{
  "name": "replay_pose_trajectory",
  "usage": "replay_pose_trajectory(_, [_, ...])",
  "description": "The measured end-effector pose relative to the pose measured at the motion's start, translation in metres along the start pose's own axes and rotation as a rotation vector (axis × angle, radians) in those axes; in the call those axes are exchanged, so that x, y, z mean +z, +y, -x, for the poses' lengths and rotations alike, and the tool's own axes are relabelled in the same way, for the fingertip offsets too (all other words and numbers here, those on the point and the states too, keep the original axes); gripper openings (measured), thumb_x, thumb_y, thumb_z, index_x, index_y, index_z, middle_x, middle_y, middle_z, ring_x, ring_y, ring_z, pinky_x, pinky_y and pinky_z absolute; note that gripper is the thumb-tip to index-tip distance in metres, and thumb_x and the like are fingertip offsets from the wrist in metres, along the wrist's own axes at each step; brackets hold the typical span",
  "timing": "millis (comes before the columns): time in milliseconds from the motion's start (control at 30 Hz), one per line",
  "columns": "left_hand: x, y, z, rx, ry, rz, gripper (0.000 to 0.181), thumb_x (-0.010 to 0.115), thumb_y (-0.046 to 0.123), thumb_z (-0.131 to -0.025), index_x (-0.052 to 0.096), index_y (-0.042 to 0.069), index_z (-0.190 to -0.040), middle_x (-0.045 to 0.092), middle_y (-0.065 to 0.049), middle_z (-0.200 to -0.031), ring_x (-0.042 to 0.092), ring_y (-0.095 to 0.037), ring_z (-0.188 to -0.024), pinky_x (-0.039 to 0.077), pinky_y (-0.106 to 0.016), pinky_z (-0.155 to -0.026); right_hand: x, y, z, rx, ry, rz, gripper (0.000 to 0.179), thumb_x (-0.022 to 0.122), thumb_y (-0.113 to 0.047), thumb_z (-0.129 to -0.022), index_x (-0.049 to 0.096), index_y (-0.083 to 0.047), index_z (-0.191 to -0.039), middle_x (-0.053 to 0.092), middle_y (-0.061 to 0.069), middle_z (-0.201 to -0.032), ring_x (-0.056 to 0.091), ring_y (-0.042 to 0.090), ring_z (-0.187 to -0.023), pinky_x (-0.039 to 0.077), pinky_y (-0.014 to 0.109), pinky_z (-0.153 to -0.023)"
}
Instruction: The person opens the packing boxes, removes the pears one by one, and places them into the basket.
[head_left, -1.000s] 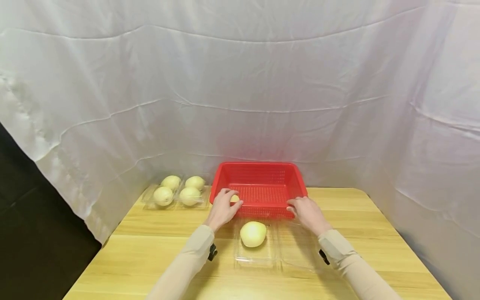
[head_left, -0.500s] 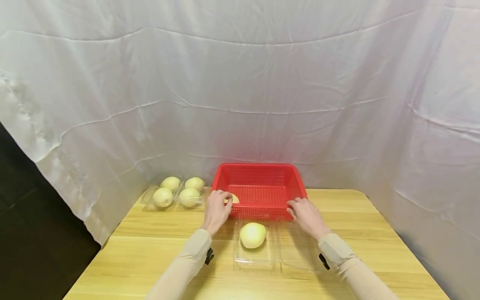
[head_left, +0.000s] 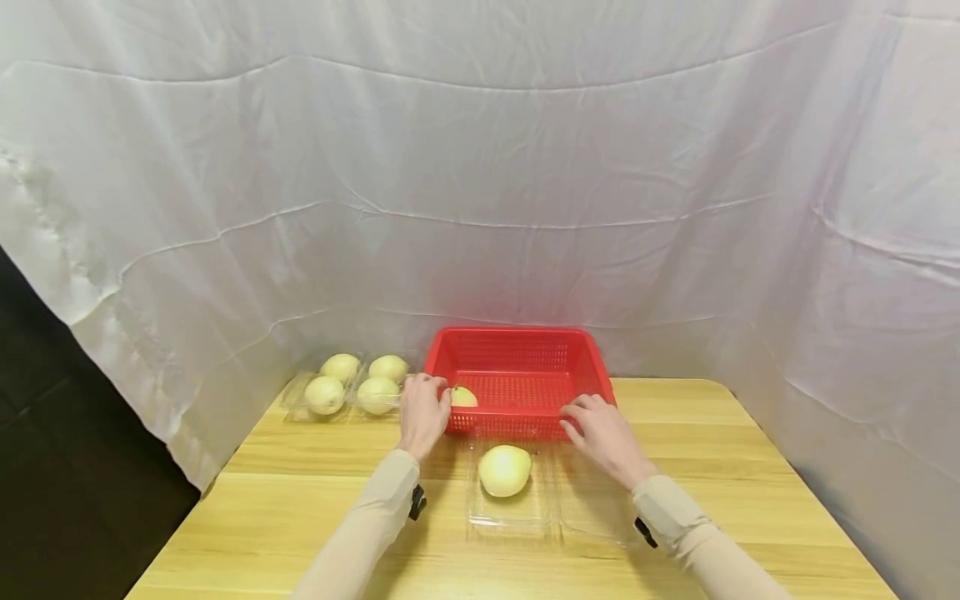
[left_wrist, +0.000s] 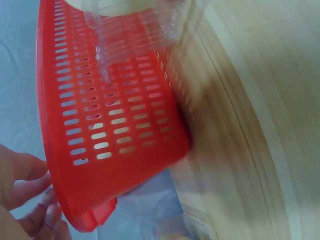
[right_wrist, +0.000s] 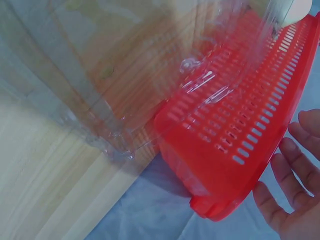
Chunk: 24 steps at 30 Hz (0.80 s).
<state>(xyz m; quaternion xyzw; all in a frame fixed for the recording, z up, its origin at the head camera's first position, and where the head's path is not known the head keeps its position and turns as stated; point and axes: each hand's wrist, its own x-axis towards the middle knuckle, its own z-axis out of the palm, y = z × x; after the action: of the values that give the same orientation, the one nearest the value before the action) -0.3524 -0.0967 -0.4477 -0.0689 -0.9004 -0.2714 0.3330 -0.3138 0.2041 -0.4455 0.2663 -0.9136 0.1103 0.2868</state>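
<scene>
A red plastic basket (head_left: 525,385) with slotted walls stands at the back middle of the table. My left hand (head_left: 423,412) is at its front left corner; the loosely bent fingers (left_wrist: 30,167) lie right at the rim in the left wrist view. Close beside that hand, a pale yellow pear (head_left: 464,397) shows inside the basket. My right hand (head_left: 600,433) is by the front right corner, its spread fingers (right_wrist: 287,180) near the rim. Between my forearms lies an opened clear plastic clamshell box (head_left: 513,525) with one pear (head_left: 505,471) in its left half.
Left of the basket, clear plastic boxes (head_left: 296,408) hold several pears (head_left: 325,395). Grey-white cloth (head_left: 480,167) hangs behind and around the wooden table (head_left: 255,517). The clear box stands directly in front of the basket.
My left hand has moved left, off the pear, which now shows more fully inside the basket. My right hand has shifted slightly left and loosened from the rim.
</scene>
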Motion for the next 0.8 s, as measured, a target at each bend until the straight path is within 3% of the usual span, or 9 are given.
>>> replay_pose_trajectory(200, [-0.004, -0.006, -0.002, -0.101, -0.045, -0.036, 0.027, 0.066, 0.014, -0.089, 0.07, 0.0, -0.112, 0.065, -0.018, -0.107, 0.057, -0.037, -0.1, 0.048, -0.047, -0.083, 0.001, -0.011, 0.004, -0.026, -0.055, -0.019, 0.013, 0.075, -0.016, -0.084, 0.075, -0.011, -0.096, 0.066, 0.001, -0.091, 0.059, 0.019, -0.084, 0.052, 0.036, -0.073])
replay_pose_trajectory(467, [-0.009, -0.016, -0.005, -0.167, -0.106, -0.042, 0.029, 0.065, 0.02, -0.091, 0.068, -0.005, -0.104, 0.062, -0.021, -0.106, 0.061, -0.038, -0.098, 0.053, -0.05, -0.08, 0.009, -0.03, 0.01, -0.117, -0.196, -0.172, 0.015, 0.071, -0.023, -0.089, 0.074, -0.013, -0.1, 0.067, -0.003, -0.094, 0.062, 0.012, -0.088, 0.053, 0.031, -0.079])
replay_pose_trajectory(667, [-0.009, -0.023, -0.007, -0.183, -0.125, -0.099, 0.016, 0.062, 0.019, -0.09, 0.066, 0.005, -0.083, 0.068, -0.015, -0.081, 0.066, -0.04, -0.074, 0.051, -0.05, -0.059, 0.012, -0.045, 0.009, -0.114, -0.265, -0.246, 0.033, 0.074, -0.033, -0.086, 0.07, -0.014, -0.114, 0.065, -0.003, -0.107, 0.062, 0.01, -0.095, 0.054, 0.032, -0.084])
replay_pose_trajectory(800, [-0.008, -0.025, -0.008, -0.207, -0.135, -0.139, 0.017, 0.062, 0.022, -0.091, 0.065, 0.011, -0.079, 0.068, -0.013, -0.072, 0.066, -0.04, -0.068, 0.047, -0.049, -0.052, 0.014, -0.052, 0.006, -0.114, -0.345, -0.268, 0.048, 0.075, -0.037, -0.084, 0.065, -0.012, -0.124, 0.064, 0.002, -0.118, 0.063, 0.016, -0.106, 0.053, 0.038, -0.092])
